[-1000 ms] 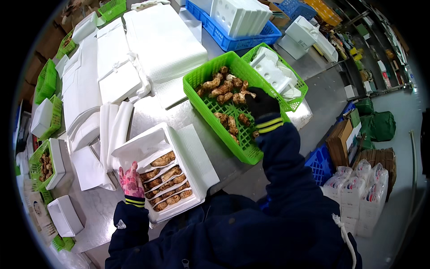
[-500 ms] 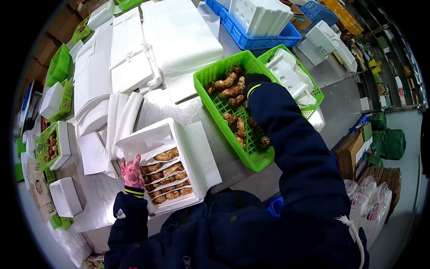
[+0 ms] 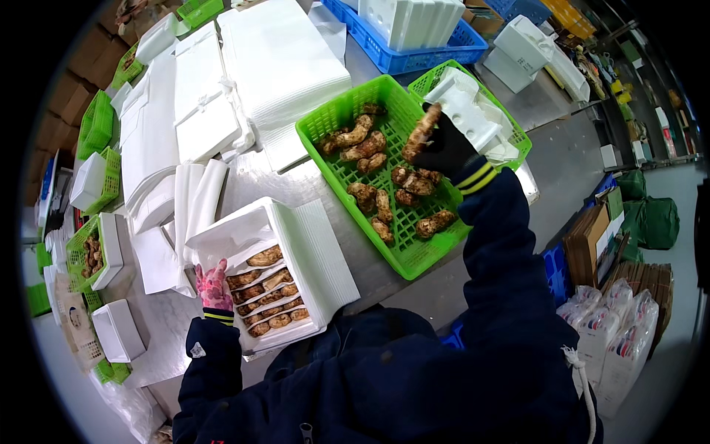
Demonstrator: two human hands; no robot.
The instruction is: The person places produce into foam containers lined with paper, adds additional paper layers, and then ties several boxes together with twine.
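My right hand (image 3: 449, 150), in a black glove, is closed around a long brown matsutake mushroom (image 3: 421, 135) above the green basket (image 3: 355, 194). Several more matsutake (image 3: 364, 145) lie in that basket, some bunched near its far end. On the left, a white foam box (image 3: 305, 314) holds mushrooms in rows (image 3: 271, 300) parted by strips of white paper. A single mushroom (image 3: 265, 256) lies in the row farthest from me. My left hand (image 3: 214, 287), in a pink patterned glove, rests against the box's left wall with its fingers stretched out and apart.
White foam sheets (image 3: 285, 66) are stacked behind the box, beside rolled white paper (image 3: 200, 192). A second green basket (image 3: 521, 144) with white foam pieces stands beyond my right hand. Farther back is a blue crate (image 3: 392, 61). Small foam boxes (image 3: 118, 331) and green baskets line the left.
My right hand has come up from the green basket's far right side, now with a matsutake mushroom in it. My left hand has stayed at the foam box.
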